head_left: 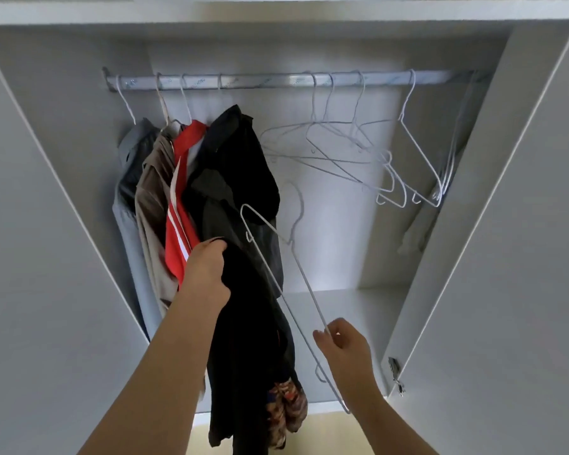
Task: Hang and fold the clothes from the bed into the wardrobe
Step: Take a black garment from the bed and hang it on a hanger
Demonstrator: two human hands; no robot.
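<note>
I face an open white wardrobe with a metal rail (270,81) across its top. My left hand (207,274) grips a black garment (247,339) that hangs down in front of me, with a patterned orange patch near its lower end. My right hand (342,346) pinches the bar of a white wire hanger (286,277), which tilts up to the left beside the black garment. On the rail's left hang a grey shirt (128,178), a brown garment (151,205), a red and white one (178,224) and a black one (237,165).
Several empty white wire hangers (358,149) hang on the right half of the rail. Open wardrobe doors (513,257) stand at both sides, with a hinge (394,367) on the right one. A white shelf (349,310) forms the compartment floor.
</note>
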